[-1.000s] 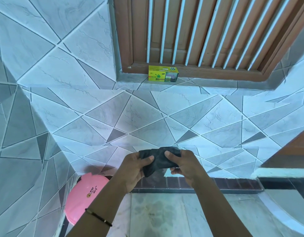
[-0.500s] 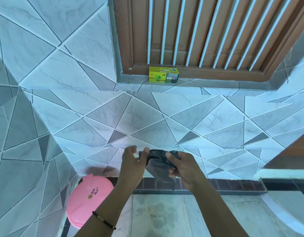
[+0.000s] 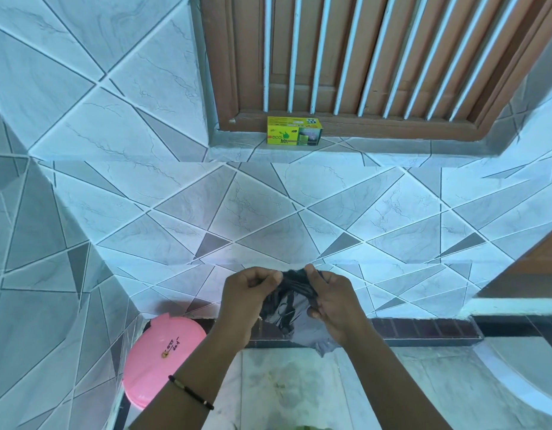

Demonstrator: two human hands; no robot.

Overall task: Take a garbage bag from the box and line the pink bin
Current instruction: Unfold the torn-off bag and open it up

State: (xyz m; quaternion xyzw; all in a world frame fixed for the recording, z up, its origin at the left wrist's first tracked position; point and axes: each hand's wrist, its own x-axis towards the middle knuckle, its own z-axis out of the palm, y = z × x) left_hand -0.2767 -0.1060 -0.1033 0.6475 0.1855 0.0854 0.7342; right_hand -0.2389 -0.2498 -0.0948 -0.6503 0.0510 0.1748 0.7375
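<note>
Tiled walls surround us; box (image 3: 294,131) sits on the sill, bin (image 3: 161,356) lidded low left. Both our hands, left (image 3: 248,294) and right (image 3: 332,301), pinch the bag (image 3: 288,301), bunched. We'd rub its edges apart, then shake it open.

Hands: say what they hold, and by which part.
Both the left hand and right hand pinch a black bag at its bunched top edge; the rest hangs loose below.

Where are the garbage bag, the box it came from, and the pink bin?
garbage bag (image 3: 294,291): head view, bunched black film between the hands.
box (image 3: 294,130): head view, yellow front face, on the window ledge.
pink bin (image 3: 164,356): head view, its closed lid.
</note>
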